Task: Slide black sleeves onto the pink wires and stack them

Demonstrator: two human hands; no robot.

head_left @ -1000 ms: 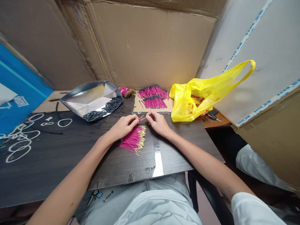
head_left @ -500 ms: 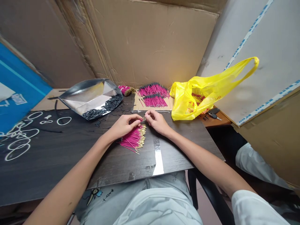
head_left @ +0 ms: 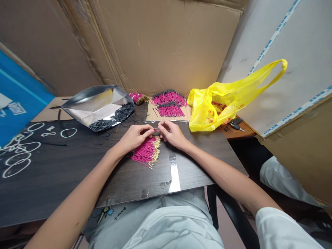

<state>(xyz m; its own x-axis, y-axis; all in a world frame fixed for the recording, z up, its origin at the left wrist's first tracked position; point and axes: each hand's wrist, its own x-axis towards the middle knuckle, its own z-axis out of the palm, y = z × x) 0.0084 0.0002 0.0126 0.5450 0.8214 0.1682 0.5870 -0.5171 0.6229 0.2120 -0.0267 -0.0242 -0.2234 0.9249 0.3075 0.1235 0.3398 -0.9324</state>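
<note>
Pink wires (head_left: 146, 152) lie heaped mid-counter (head_left: 77, 166). Left hand (head_left: 135, 136) and right hand (head_left: 172, 133) pinch one between closed fingers just above the heap. Probably light, thin, bendable; best held near its gold tip.

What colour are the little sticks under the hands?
Pink sticks with gold tips, clearest in the head view.
</note>
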